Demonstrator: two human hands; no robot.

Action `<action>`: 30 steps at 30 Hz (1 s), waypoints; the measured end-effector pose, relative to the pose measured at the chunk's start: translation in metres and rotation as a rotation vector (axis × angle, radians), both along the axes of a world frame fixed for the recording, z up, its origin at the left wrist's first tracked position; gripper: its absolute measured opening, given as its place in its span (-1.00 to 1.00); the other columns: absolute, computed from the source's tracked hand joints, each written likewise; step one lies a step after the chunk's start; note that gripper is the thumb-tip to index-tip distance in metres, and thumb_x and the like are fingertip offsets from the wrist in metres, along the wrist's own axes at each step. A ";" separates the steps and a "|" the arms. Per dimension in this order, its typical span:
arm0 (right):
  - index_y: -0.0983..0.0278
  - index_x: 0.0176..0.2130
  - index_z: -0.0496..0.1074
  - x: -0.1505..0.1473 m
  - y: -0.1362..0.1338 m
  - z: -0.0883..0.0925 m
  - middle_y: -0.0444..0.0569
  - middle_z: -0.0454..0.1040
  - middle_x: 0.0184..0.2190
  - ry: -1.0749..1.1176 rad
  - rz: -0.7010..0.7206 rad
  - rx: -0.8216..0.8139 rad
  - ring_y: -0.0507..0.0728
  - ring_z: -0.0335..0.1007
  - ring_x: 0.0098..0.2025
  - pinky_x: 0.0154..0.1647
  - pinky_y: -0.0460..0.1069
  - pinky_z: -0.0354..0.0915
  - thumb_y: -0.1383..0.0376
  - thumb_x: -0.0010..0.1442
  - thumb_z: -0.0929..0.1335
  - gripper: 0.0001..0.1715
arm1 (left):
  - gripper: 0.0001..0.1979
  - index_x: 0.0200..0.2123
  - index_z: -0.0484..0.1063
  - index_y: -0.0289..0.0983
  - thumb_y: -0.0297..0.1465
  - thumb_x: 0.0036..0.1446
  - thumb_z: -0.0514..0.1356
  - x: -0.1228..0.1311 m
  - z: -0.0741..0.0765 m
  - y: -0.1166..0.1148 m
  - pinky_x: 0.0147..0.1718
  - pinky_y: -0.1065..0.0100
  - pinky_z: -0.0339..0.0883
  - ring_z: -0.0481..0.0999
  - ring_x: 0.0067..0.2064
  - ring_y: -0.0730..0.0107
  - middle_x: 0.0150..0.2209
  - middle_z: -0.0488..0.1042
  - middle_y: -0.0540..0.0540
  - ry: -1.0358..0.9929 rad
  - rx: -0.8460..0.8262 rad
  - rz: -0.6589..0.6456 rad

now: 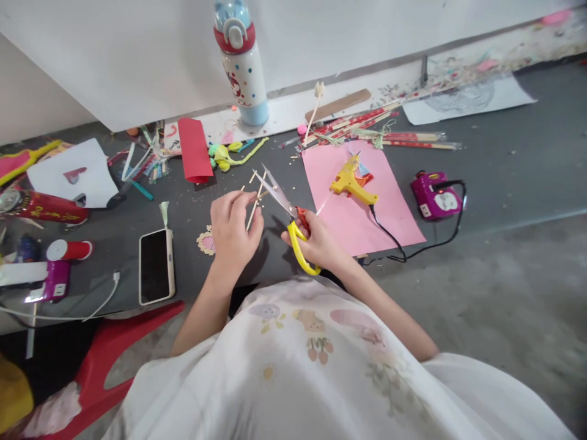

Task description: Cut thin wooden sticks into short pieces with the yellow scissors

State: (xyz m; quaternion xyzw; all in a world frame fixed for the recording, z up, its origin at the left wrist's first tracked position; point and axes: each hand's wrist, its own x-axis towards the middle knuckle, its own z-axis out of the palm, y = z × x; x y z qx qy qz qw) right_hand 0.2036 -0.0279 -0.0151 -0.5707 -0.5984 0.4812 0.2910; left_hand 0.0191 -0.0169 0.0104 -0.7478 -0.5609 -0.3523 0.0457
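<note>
My left hand (233, 229) is closed in a pinch on thin wooden sticks (255, 200) that point up and away from me. My right hand (317, 244) grips yellow-handled scissors (288, 212); their blades are spread apart and reach toward the sticks. Both hands hover over a dark mat (499, 162) on the floor. A small pink and cream paper shape (206, 241) lies just left of my left hand.
A yellow glue gun (353, 183) rests on pink paper (389, 211), its cable running to a purple box (433, 197). A phone (156, 265), red folded paper (194, 150), a dotted bottle (243, 67), loose sticks (394, 137) and a red stool (114, 348) surround me.
</note>
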 end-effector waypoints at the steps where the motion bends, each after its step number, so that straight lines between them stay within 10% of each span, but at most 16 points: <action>1: 0.21 -0.34 0.18 0.001 -0.002 0.002 -0.17 0.37 -0.41 -0.005 0.023 0.001 0.00 0.24 -0.48 -0.43 -0.05 0.20 0.08 -0.03 0.39 -0.62 | -0.78 -0.09 0.39 -0.25 -0.35 0.20 0.12 -0.001 -0.001 0.003 0.01 0.22 0.23 0.41 -0.03 0.25 -0.13 0.47 -0.17 0.038 -0.012 -0.029; 30: 0.19 -0.33 0.15 0.011 -0.010 0.020 -0.24 0.29 -0.49 -0.065 0.157 0.016 0.00 0.18 -0.51 -0.48 -0.05 0.14 0.02 0.03 0.38 -0.59 | -0.77 -0.22 0.52 -0.24 -0.30 0.27 0.08 0.007 0.004 -0.001 -0.29 0.46 0.30 0.51 -0.34 0.49 -0.39 0.55 -0.02 -0.104 -0.135 -0.032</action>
